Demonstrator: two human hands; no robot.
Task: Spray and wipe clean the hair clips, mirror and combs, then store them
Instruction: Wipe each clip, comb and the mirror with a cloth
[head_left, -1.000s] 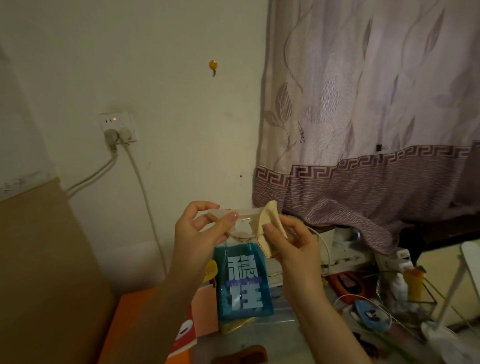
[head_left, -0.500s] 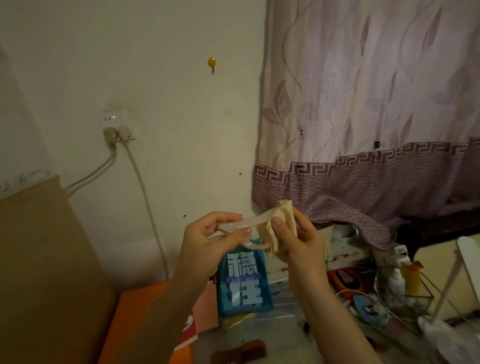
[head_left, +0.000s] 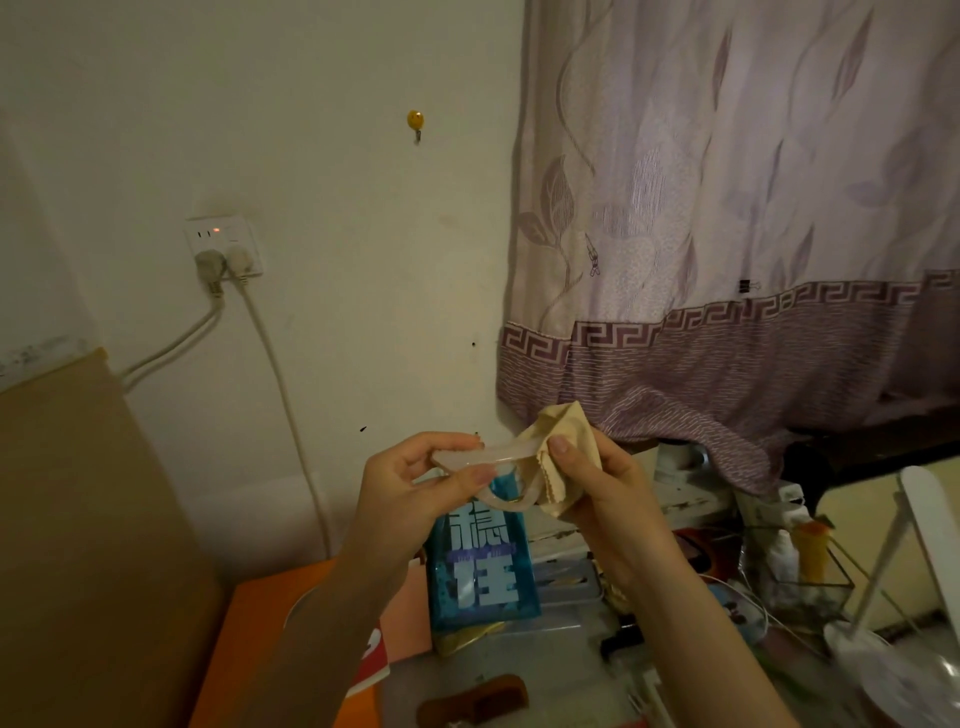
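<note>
My left hand (head_left: 415, 478) pinches one end of a translucent pale hair clip (head_left: 501, 457), held up in front of me above the table. My right hand (head_left: 597, 478) grips a beige cloth (head_left: 558, 431) wrapped around the clip's other end. A brown wooden comb (head_left: 472, 701) lies on the table near the bottom edge of the view. No mirror can be made out.
A blue pouch with large white characters (head_left: 480, 566) stands behind my hands. An orange surface (head_left: 260, 623) lies to the left, beside a cardboard panel (head_left: 78, 519). Cables, a glass box with small bottles (head_left: 800, 566) and a white lamp (head_left: 883, 571) crowd the right. A purple curtain (head_left: 727, 208) hangs above.
Both hands have sunk a little and moved right with the clip. My right hand has shifted the cloth along the clip's right end.
</note>
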